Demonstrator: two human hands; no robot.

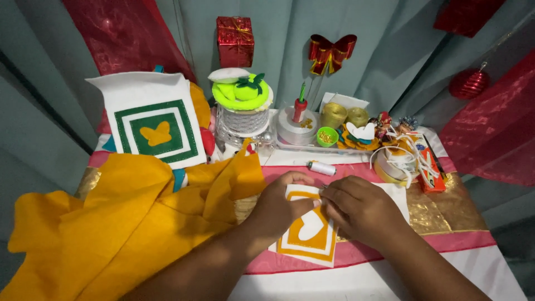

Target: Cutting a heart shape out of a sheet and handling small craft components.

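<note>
Fingers of the left hand [278, 209] and right hand [359, 210] are pinching the top edge of a white-and-orange felt square [308, 237], which is lying on the pink-striped table [446, 245] before the person. Orange fabric [111, 228] is spilling alongside; a white thread spool [322, 167] is resting just beyond the hands.

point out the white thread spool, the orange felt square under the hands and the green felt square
white thread spool [322, 167], head view, middle of its white body
orange felt square [310, 241], head view, orange band below the white heart
green felt square [157, 134], head view, green field beside the yellow butterfly
</note>
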